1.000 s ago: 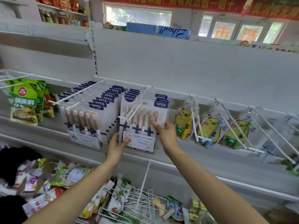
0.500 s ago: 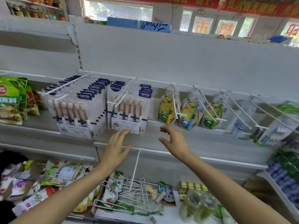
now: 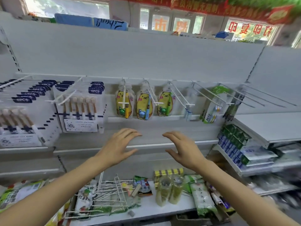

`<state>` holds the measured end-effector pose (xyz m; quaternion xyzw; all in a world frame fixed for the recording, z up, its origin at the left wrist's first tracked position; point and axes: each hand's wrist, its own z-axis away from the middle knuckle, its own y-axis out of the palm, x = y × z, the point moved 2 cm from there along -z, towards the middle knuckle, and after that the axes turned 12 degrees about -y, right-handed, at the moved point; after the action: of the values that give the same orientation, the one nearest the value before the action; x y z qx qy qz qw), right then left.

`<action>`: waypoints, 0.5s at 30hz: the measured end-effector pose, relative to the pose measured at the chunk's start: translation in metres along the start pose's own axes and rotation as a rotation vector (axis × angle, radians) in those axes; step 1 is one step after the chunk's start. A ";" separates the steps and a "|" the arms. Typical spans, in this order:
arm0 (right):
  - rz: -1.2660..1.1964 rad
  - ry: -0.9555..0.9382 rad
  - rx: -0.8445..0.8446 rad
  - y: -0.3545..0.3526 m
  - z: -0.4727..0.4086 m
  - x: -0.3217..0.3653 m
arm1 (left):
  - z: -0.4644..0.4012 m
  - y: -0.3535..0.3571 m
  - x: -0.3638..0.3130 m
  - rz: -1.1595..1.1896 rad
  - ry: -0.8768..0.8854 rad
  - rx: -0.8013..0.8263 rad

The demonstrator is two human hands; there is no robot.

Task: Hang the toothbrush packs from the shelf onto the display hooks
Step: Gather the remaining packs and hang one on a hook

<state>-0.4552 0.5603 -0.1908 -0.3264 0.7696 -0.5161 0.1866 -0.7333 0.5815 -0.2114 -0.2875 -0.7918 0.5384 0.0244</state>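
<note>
Toothbrush packs (image 3: 81, 108) hang on the display hooks (image 3: 67, 97) upper left, a second row (image 3: 19, 118) just beside them. Your left hand (image 3: 119, 146) and right hand (image 3: 182, 149) hover below, fingers spread, holding nothing. Three yellow bear packs (image 3: 143, 103) hang to the right.

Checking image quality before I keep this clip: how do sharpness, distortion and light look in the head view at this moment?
Head view: motion blur smears the stacked blue and green boxes at right and the red banner above; wide-angle distortion bows the white shelf edge; the windows are blown out by daylight; the hanging yellow bear-print toothbrush packs and both open hands, left hand and right hand, stay fairly sharp.
</note>
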 end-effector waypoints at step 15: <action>0.077 0.105 -0.039 -0.113 0.221 -0.176 | -0.111 0.126 -0.261 0.084 0.228 0.012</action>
<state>-0.1560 0.5055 -0.1836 -0.2727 0.8003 -0.5097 0.1593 -0.4227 0.5809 -0.2030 -0.3796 -0.7678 0.5075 0.0937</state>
